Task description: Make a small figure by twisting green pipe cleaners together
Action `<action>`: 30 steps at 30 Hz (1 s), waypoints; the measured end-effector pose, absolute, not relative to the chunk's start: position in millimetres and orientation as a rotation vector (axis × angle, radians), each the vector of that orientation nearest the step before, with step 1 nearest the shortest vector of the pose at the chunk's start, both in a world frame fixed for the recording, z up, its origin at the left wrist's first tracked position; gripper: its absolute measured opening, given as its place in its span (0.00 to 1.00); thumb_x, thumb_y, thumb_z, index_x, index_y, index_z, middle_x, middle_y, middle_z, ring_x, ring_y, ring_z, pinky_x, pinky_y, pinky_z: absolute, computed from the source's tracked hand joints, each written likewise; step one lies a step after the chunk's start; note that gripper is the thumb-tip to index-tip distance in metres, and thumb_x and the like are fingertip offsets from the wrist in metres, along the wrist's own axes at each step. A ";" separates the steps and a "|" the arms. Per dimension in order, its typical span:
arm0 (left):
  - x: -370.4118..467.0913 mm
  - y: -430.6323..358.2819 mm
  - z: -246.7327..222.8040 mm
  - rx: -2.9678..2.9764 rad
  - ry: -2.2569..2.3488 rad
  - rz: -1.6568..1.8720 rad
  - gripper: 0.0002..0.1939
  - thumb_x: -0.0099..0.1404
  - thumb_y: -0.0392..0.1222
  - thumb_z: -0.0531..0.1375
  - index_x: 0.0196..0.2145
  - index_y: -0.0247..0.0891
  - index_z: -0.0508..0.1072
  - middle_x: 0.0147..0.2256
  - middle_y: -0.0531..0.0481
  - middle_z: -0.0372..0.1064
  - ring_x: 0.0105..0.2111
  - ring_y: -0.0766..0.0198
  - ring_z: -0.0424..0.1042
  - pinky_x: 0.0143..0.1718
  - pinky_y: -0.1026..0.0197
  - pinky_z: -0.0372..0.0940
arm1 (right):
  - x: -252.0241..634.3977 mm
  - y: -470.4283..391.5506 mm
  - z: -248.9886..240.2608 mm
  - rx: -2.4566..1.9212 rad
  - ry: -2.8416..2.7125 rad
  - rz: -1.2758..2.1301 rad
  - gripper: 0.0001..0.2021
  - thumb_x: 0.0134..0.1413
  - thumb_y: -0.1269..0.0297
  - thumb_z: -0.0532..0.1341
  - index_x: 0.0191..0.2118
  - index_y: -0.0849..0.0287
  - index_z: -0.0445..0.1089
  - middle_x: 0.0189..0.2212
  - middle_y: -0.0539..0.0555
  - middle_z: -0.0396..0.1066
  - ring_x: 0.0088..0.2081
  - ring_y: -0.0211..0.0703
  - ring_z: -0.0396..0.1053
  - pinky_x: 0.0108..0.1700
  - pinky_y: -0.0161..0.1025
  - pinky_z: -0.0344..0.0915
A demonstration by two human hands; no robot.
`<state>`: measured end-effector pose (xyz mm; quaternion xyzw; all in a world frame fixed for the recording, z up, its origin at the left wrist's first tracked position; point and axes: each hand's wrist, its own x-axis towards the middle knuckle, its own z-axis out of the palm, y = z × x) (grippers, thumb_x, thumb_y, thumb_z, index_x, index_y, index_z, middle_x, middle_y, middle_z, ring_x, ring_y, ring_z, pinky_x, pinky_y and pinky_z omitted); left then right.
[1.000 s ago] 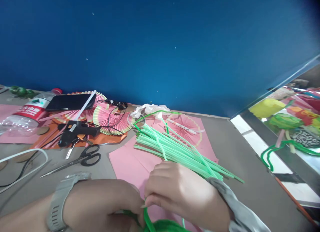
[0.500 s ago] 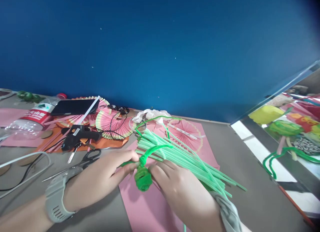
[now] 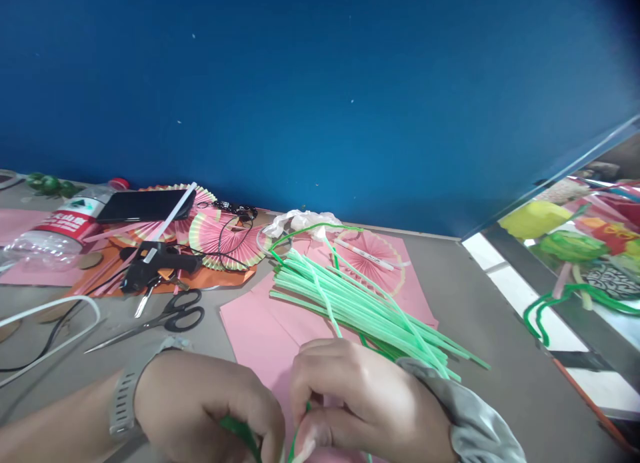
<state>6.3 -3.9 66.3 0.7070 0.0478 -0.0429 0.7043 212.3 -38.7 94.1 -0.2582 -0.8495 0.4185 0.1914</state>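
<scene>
At the bottom centre my left hand (image 3: 210, 403), with a grey watch on the wrist, has its fingers curled round a green pipe cleaner piece (image 3: 241, 431). Close on its right, my right hand (image 3: 363, 400) pinches a thin green strand. Most of the green piece is hidden by my hands and the lower picture edge. Behind my right hand a bundle of light green pipe cleaners (image 3: 350, 303) lies over pink paper (image 3: 255, 323). Scissors (image 3: 165, 320) rest on the table, beyond my left hand.
A black glue gun (image 3: 155, 266), a phone (image 3: 145, 205), a plastic bottle (image 3: 65, 226) and folded paper fans (image 3: 227, 240) lie at the left. White cable (image 3: 95, 310) loops nearby. A blue panel (image 3: 320, 103) stands behind. Colourful items (image 3: 570, 246) show at the right.
Both hands have moved down toward the lower edge with the green piece. Its round green end and upright stem, seen before, are now mostly hidden. The scissors are uncovered.
</scene>
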 end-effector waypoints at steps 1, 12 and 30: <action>5.5 -3.9 64.2 1.538 0.109 -0.087 0.06 0.59 0.38 0.54 0.25 0.37 0.62 0.24 0.51 0.62 0.24 0.66 0.65 0.27 0.68 0.61 | 212.3 -38.4 93.7 -0.701 -2.332 1.204 0.11 0.58 0.60 0.57 0.30 0.62 0.67 0.25 0.48 0.68 0.28 0.31 0.63 0.32 0.26 0.59; -1.3 5.8 52.3 1.490 0.151 -0.182 0.07 0.61 0.43 0.54 0.31 0.36 0.65 0.27 0.48 0.64 0.25 0.65 0.65 0.30 0.65 0.63 | 218.7 -40.4 109.3 -0.645 -2.405 1.200 0.07 0.58 0.64 0.57 0.33 0.62 0.68 0.28 0.51 0.68 0.34 0.34 0.64 0.39 0.30 0.58; 9.1 -4.8 59.0 1.509 -0.014 -0.130 0.07 0.53 0.33 0.55 0.23 0.40 0.58 0.20 0.53 0.59 0.22 0.64 0.66 0.26 0.67 0.64 | 192.5 -48.7 48.9 -0.756 -1.828 1.748 0.13 0.54 0.53 0.58 0.29 0.59 0.62 0.23 0.48 0.65 0.24 0.34 0.63 0.28 0.31 0.62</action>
